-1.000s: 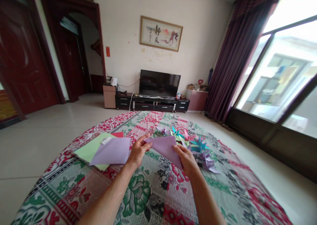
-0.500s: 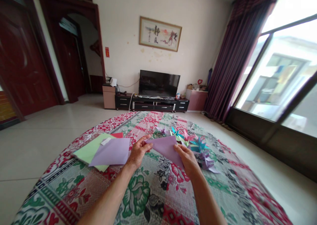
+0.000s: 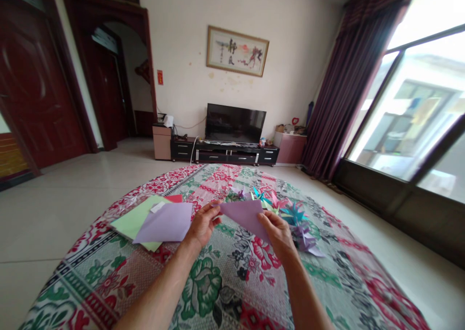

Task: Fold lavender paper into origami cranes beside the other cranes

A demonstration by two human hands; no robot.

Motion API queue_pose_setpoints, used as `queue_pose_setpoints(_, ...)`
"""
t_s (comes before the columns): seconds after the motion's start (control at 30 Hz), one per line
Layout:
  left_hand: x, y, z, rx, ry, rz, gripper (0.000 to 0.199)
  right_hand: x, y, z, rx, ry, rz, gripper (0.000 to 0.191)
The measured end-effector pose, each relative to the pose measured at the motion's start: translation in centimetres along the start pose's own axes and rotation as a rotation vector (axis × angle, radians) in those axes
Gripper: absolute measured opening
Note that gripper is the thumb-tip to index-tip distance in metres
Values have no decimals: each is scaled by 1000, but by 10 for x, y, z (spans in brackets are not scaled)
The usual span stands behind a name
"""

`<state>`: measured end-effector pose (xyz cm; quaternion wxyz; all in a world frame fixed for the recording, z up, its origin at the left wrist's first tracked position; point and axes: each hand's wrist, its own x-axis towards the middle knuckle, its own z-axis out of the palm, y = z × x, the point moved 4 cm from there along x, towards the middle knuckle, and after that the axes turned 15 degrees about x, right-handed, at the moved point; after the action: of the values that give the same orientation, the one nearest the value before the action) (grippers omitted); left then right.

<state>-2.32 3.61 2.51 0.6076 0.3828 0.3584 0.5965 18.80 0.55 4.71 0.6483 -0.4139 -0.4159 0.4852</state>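
A folded purple sheet of paper (image 3: 244, 216), roughly triangular, is held up between my two hands above the table. My left hand (image 3: 203, 222) pinches its left corner between thumb and fingers. At the right edge, my right hand (image 3: 276, 229) grips it with the thumb on the near face; the fingers behind are partly hidden. Left of my left hand lie flat sheets: a purple sheet (image 3: 165, 223) over a light green sheet (image 3: 135, 217), with a red sheet (image 3: 176, 199) showing behind. Beyond my right hand sit several folded paper pieces, among them a blue one (image 3: 295, 214) and a purple one (image 3: 307, 240).
A patterned red, green and grey cloth (image 3: 203, 286) covers the round table. A small white scrap (image 3: 157, 207) rests on the sheets. Across the floor stand a television (image 3: 236, 123) and a low black cabinet (image 3: 218, 155). Windows with purple curtains (image 3: 329, 93) are at right.
The view has shifted slightly. Both hands still hold the purple paper; the left fingers have shifted a little at its left corner.
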Motion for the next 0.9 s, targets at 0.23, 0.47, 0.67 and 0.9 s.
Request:
queue_pose_setpoints(0.23,0,2,-1,11,18,6,29,1,0,-3,-39,11,-39,45)
queue_pose_setpoints(0.47,0,2,0,66,23,0,31,-2,-2,-6,-28,29,-32,44)
queue_pose_setpoints(0.67,-2,4,0,133,21,21,32,-3,-3,-8,-10,22,-34,46)
queue_pose_setpoints(0.9,-2,6,1,149,3,37,30,-3,-2,-8,-5,8,-29,48)
